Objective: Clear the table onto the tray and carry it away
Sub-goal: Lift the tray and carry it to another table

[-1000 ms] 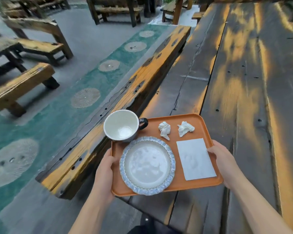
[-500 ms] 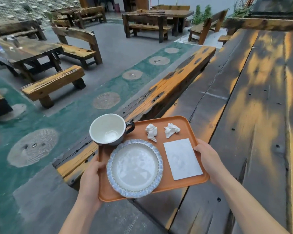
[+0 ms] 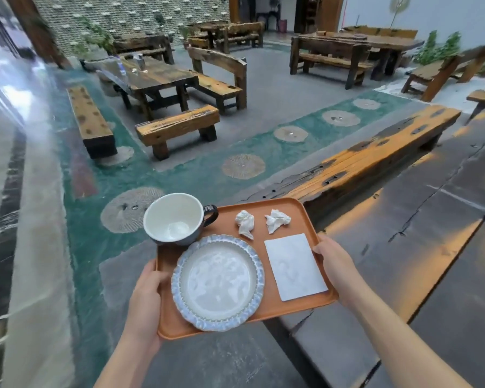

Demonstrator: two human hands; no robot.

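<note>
The tray (image 3: pixel 305 217) is swinging further off the table (image 3: pixel 403 247) toward the open floor, both the left hand (image 3: pixel 146 298) and right hand (image 3: pixel 336 264) clamping its side rims, cup (image 3: pixel 174 219), plate (image 3: pixel 217 282) and napkins aboard, so carrying away is underway

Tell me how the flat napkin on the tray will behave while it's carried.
The flat napkin looks thin and light, so it would likely flop if lifted by a corner. Nothing rests on it, so a draught or a tilt of the tray could slide it. It probably won't roll, unlike the crumpled tissues.
</note>
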